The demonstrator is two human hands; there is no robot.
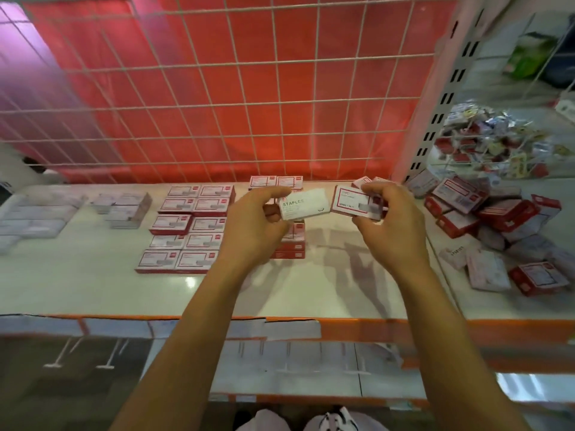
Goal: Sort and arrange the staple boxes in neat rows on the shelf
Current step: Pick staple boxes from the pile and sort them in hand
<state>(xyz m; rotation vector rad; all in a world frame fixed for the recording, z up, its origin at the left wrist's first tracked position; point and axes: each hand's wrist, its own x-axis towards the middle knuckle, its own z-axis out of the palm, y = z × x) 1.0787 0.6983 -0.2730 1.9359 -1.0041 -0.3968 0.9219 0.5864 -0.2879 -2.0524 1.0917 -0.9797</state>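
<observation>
My left hand (258,222) grips a white box marked STAPLES (306,204) above the white shelf (93,290). My right hand (389,219) holds a red-edged staple box (351,200), with more such boxes partly hidden behind its fingers. Two columns of red staple boxes (186,227) lie flat in neat rows left of my hands. A third column (287,244) is partly hidden under my left hand. A loose heap of red and white boxes (491,219) lies at the right. Pale white boxes (124,208) stand further left.
A white wire grid (217,88) with a red backing closes the shelf's rear. A perforated upright (435,119) divides off a bin of small packets (491,141). The orange shelf edge (373,325) carries torn price labels. More pale boxes (31,219) lie far left.
</observation>
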